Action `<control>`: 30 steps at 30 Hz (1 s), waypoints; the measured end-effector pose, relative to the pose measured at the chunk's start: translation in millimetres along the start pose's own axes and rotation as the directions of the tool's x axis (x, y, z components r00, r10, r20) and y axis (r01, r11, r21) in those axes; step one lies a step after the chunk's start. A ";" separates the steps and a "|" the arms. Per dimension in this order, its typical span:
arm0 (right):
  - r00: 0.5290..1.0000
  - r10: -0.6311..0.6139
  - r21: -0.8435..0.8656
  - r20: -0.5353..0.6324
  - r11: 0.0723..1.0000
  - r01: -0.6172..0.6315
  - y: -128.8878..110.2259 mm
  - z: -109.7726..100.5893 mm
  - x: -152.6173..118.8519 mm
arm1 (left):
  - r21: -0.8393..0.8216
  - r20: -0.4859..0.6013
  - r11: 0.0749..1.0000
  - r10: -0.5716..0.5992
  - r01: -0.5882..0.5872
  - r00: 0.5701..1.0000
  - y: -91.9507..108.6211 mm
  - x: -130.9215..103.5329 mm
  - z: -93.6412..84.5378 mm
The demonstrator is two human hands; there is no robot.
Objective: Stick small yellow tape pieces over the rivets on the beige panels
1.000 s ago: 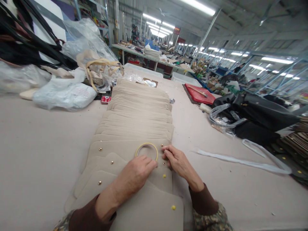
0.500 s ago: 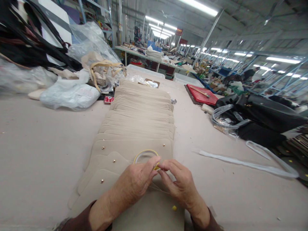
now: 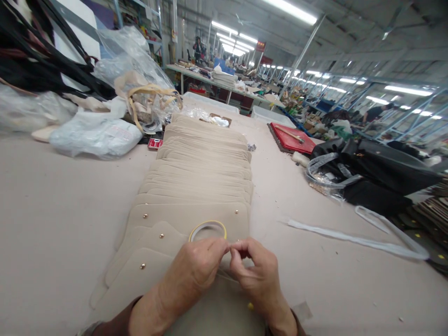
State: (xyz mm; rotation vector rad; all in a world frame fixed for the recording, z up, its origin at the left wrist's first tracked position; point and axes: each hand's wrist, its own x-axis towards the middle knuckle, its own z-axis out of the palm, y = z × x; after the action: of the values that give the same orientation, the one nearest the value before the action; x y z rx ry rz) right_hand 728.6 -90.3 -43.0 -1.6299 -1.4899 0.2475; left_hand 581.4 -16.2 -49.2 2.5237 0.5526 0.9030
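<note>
A thin roll of yellow-edged tape (image 3: 208,222) is gripped in my left hand (image 3: 198,263), its ring standing up behind the fingers. My right hand (image 3: 257,268) has thumb and forefinger pinched together right beside the left fingertips. Whatever lies in that pinch is too small to make out. Under both hands are overlapping beige panels (image 3: 203,168), fanned out in a long row away from me. Gold studs show on the nearest panels, such as one stud (image 3: 143,266) at the left. A small yellow bit (image 3: 250,306) shows by my right wrist.
To the left lie plastic-wrapped bundles (image 3: 96,135) and a yellowish strap (image 3: 135,109). On the right are a red pad (image 3: 292,137) with a stick on it, black bags (image 3: 381,172) and a pale strip (image 3: 350,238). Beyond stands another loaded table (image 3: 206,80).
The yellow tape that showed between my fingertips is now hidden. My hands have dropped slightly, and the right thumb and forefinger have curled into a tighter pinch. The view has shifted a little.
</note>
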 end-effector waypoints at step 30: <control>0.905 0.376 -0.200 0.200 0.920 -0.338 46.5 -14.5 9.8 | 0.295 0.339 0.951 -0.193 0.090 0.921 -11.7 4.6 18.8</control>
State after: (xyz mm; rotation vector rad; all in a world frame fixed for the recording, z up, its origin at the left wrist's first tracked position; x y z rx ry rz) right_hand 773.4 -83.0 -63.2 -2.0640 -1.3986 0.5538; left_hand 594.5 -8.6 -66.0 2.7584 0.7703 0.3030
